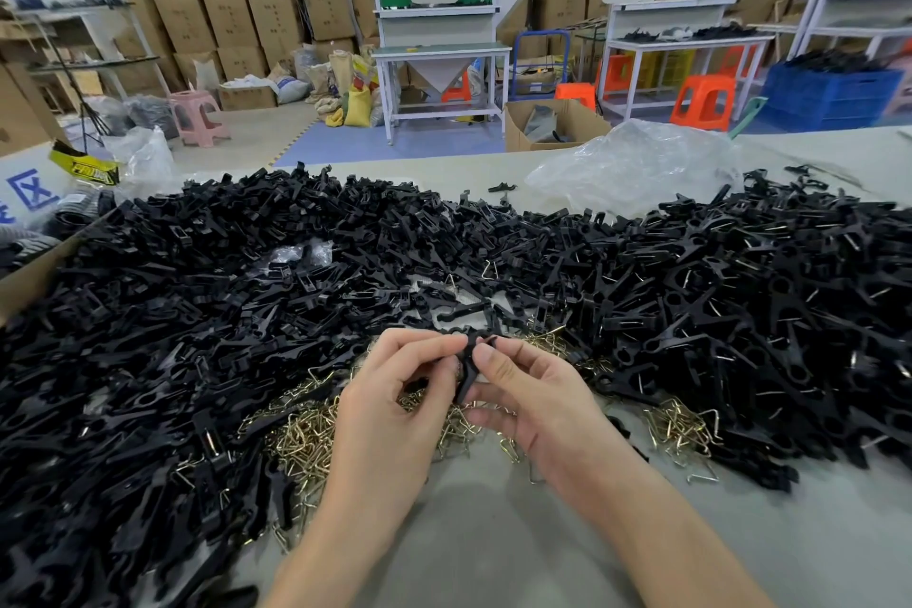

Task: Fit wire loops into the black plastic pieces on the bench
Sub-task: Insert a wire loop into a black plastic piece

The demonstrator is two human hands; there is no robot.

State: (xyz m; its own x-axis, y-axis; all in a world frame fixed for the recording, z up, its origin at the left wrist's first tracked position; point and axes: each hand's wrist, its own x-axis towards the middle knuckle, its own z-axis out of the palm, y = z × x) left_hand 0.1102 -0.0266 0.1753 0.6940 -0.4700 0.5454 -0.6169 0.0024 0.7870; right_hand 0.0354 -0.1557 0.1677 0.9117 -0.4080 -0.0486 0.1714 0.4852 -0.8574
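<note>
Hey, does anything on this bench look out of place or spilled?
Nothing looks damaged. The wire loops are scattered loose and partly buried under the black plastic pieces, and one stray black piece lies alone beyond the heap, beside the crumpled clear plastic bag.

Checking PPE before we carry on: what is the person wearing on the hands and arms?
Nothing visible: the left hand and right hand have no gloves, rings or watch, and both forearms show no sleeve up to the frame edge.
</note>
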